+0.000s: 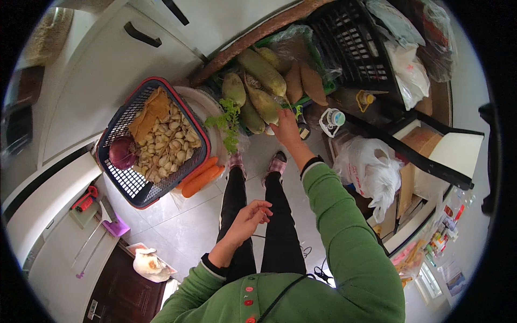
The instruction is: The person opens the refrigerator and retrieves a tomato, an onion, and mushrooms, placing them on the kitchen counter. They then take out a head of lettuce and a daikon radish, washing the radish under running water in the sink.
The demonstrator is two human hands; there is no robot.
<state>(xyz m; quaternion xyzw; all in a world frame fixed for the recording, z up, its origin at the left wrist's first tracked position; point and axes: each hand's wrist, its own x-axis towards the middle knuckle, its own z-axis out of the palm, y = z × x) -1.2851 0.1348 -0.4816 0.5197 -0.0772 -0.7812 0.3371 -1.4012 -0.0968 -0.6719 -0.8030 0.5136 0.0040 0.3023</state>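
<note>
My right hand point(287, 126) reaches to the near end of a pale green radish point(263, 101) and meets its lower tip. The fingertips are partly hidden, so I cannot tell whether they grip it. More large green radishes point(262, 72) lie piled around it in a green crate point(319, 48). Brown sweet potatoes point(313, 82) rest at the pile's right side. Leafy greens point(230, 123) hang at its left. My left hand point(248, 222) hovers before my legs with loosely bent fingers and nothing in it.
Left stands a basket point(155, 194) with garlic point(169, 149) and a red onion point(122, 152); carrots point(202, 177) lie beside it. At right are a capped bottle point(334, 118), a white plastic bag point(367, 169) and a black crate point(351, 48). A cat point(151, 264) sits near the door.
</note>
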